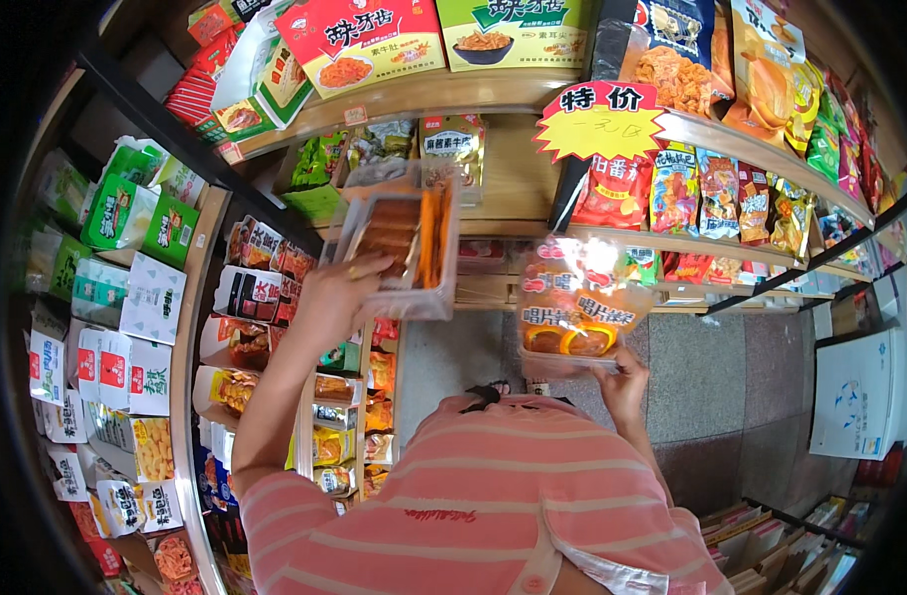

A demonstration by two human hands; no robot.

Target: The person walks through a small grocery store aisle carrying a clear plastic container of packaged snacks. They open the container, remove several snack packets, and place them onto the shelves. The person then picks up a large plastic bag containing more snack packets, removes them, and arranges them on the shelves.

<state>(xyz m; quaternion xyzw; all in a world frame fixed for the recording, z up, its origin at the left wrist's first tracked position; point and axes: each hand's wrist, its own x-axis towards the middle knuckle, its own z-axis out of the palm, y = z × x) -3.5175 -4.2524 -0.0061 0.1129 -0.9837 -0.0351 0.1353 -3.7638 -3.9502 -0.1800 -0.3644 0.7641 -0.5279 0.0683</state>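
My left hand grips the near left side of a clear plastic tub, whose brown and orange packed snacks stand on edge inside. The tub is lifted in front of the middle shelves and is slightly blurred. To its right, my right hand holds the lower right corner of another clear plastic container. Orange snack packets with printed writing fill it and rise above its rim, with glare on their film. The two containers are apart.
Wooden shelves with boxed and bagged snacks run across the front. A yellow and red price sign hangs from them. More snack shelves stand close on the left. A white box is at the right, above a rack.
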